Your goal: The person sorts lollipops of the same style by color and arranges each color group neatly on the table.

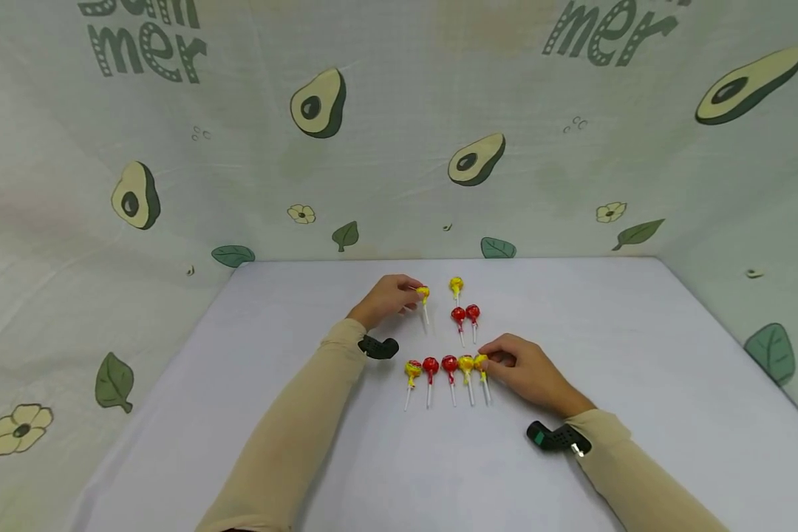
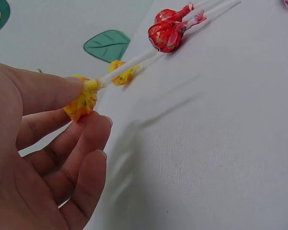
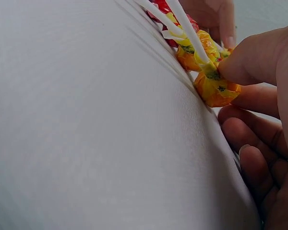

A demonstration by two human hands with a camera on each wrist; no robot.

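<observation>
L grip pinches raised yel lolly, R grip pinches row-end yel lolly.

Soft, even light fills the head view, bright on the white table, with faint shadows beside the sleeves. Near the upper right edge, the printed avocado looks stretched. In the left wrist view, the left grip casts a blurry grey shadow, and small highlights glint on the red wrappers. The right wrist view is dimmer and softer, darkening beneath the right grip
</observation>
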